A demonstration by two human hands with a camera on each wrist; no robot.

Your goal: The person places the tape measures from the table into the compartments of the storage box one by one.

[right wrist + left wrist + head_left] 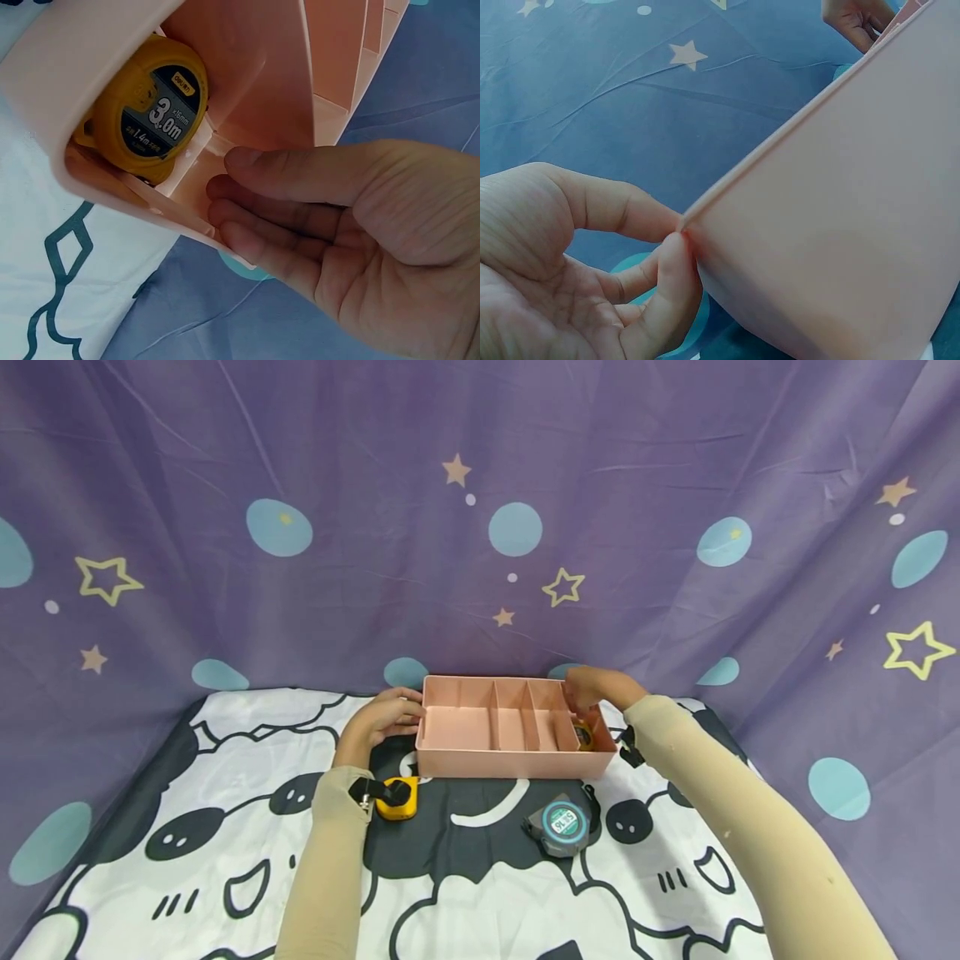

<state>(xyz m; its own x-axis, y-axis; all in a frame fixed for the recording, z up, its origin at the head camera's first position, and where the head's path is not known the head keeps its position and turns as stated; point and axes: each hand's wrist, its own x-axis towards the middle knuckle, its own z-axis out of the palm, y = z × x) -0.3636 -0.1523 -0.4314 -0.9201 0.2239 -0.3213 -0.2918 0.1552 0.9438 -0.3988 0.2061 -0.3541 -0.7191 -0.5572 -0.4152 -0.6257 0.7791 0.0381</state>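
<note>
A pink divided storage box (459, 766) stands on the patterned cloth. At its left end my left hand (384, 717) pinches the rim between thumb and finger; in the left wrist view, the fingertips (676, 251) meet at the box's edge. My right hand (600, 687) reaches into the rightmost compartment, its fingers loosely bent around nothing. A yellow tape measure (154, 109) marked 3.0m leans inside that compartment, apart from the right fingertips (244, 159). Another yellow tape measure (397, 799) lies beside my left wrist, partly covered by the wrist strap. A grey and teal tape measure (562, 827) lies in front of the box.
Dividers (531, 714) split the box into several compartments. Behind it hangs a purple curtain (360, 543) with stars and dots, close to the box's back wall. The cloth (480, 910) bears black and white cartoon drawings.
</note>
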